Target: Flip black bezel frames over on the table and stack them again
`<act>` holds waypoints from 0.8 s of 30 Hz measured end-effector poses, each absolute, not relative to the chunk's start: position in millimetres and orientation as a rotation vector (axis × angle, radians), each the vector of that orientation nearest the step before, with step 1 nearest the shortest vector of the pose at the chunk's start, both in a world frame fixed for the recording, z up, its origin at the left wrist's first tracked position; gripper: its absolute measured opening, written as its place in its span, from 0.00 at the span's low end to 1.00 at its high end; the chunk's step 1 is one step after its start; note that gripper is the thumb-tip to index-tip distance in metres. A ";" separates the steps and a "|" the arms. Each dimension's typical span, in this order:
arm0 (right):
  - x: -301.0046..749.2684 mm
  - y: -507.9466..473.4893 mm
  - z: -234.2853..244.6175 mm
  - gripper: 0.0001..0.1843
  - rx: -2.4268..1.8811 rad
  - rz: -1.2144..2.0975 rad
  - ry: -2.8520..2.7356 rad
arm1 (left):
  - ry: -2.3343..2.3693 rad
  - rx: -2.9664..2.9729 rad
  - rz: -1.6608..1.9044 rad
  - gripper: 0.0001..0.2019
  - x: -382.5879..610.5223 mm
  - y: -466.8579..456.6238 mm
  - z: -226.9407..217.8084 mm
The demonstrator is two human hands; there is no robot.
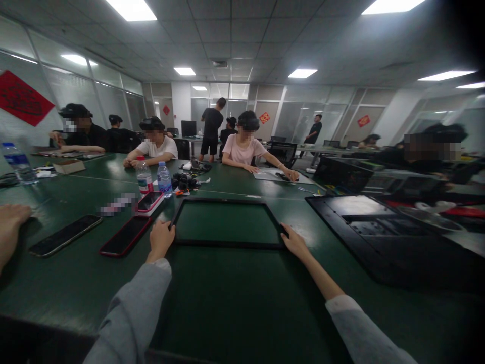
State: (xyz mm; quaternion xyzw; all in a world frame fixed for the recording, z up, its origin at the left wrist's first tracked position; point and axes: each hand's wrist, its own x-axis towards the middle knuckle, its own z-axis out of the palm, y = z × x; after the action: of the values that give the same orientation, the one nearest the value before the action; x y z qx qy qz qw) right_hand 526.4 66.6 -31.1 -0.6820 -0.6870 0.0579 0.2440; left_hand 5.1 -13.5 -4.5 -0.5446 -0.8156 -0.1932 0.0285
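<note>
A thin black rectangular frame (227,244), like a screen bezel, is held between my two hands, and the green tabletop shows through its opening. My left hand (162,239) closes on its left side near the front corner. On the opposite side, my right hand (294,239) grips the right edge, thumb and fingers pressed on it. Left of my left hand lies a phone with a red edge (126,236). Beyond it a phone in a pink-edged case (150,202) rests on a white thing. Whether the bezel touches the table, I cannot tell.
A large black panel (364,227) lies to the right. Two bottles, one red-labelled (144,177) and one blue-capped (164,179), stand behind the phones, near black cables (185,181). A dark phone (66,235) lies left, beside another person's hand (11,222). A person in pink (244,149) works opposite.
</note>
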 end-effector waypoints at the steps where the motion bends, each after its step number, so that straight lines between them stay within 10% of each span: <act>1: 526.2 66.4 -30.7 0.29 -1.866 0.163 -1.884 | -2.519 -1.681 -0.591 0.24 5.3 -13.6 -4.2; 24: 529.9 70.1 -37.2 0.29 -1.804 0.178 -1.869 | -2.463 -1.732 -0.573 0.22 5.4 -9.6 -8.0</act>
State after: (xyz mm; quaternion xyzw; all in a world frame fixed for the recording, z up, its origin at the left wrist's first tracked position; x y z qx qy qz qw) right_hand 529.9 70.1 -37.2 -0.6681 -0.6919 0.0659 0.2657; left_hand 5.4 -9.6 -8.0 -0.5647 -0.8030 -0.1868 0.0385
